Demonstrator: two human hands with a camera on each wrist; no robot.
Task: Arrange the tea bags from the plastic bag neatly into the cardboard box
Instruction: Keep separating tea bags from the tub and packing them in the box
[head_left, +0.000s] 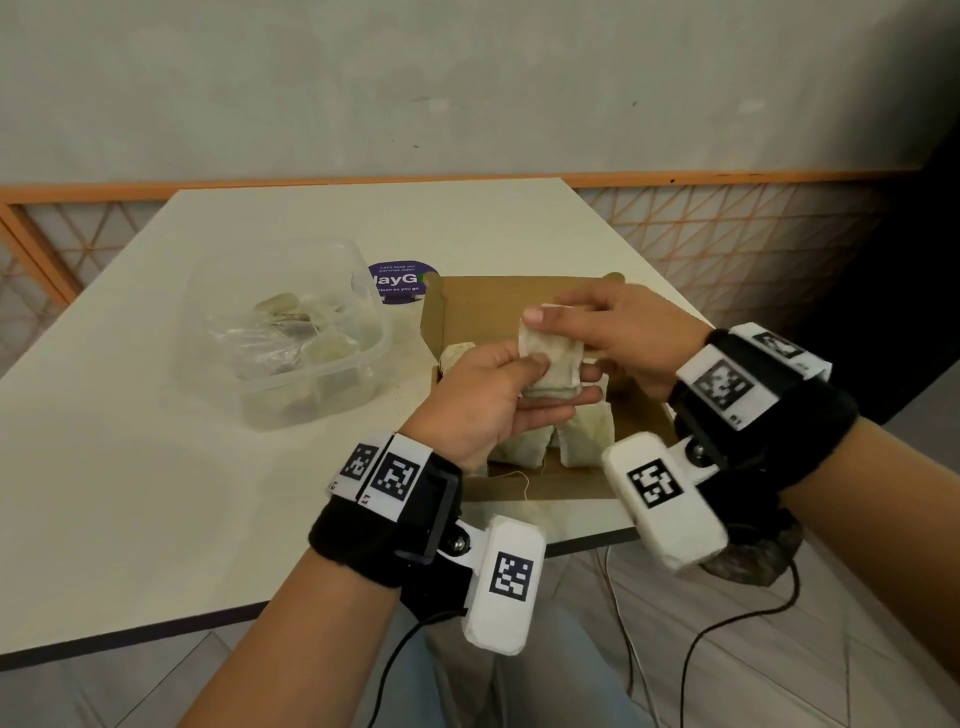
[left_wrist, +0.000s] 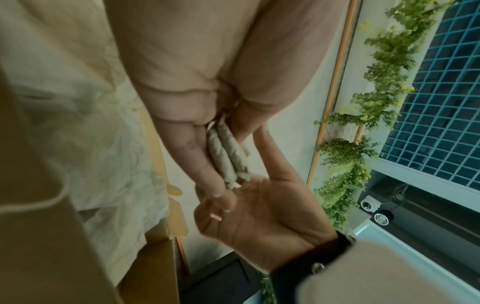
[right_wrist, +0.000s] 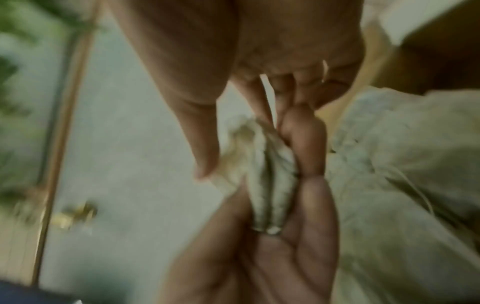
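Observation:
Over the open cardboard box (head_left: 470, 306) both hands hold a small stack of pale tea bags (head_left: 553, 353). My left hand (head_left: 545, 384) grips the stack from below, thumb on top and fingers under it. My right hand (head_left: 566, 332) pinches its upper edge. In the left wrist view the tea bags (left_wrist: 228, 156) show edge-on, two side by side, between thumb and fingers. The blurred right wrist view shows the same tea bags (right_wrist: 270, 185). More tea bags (head_left: 584, 431) lie in the box beneath the hands. The crumpled plastic bag (head_left: 270, 340) holds further tea bags.
A clear plastic tub (head_left: 332, 374) at the left of the box holds the plastic bag. A purple round sticker (head_left: 397, 280) lies behind the box. The box sits by the white table's near right edge (head_left: 587, 538). Cables hang below.

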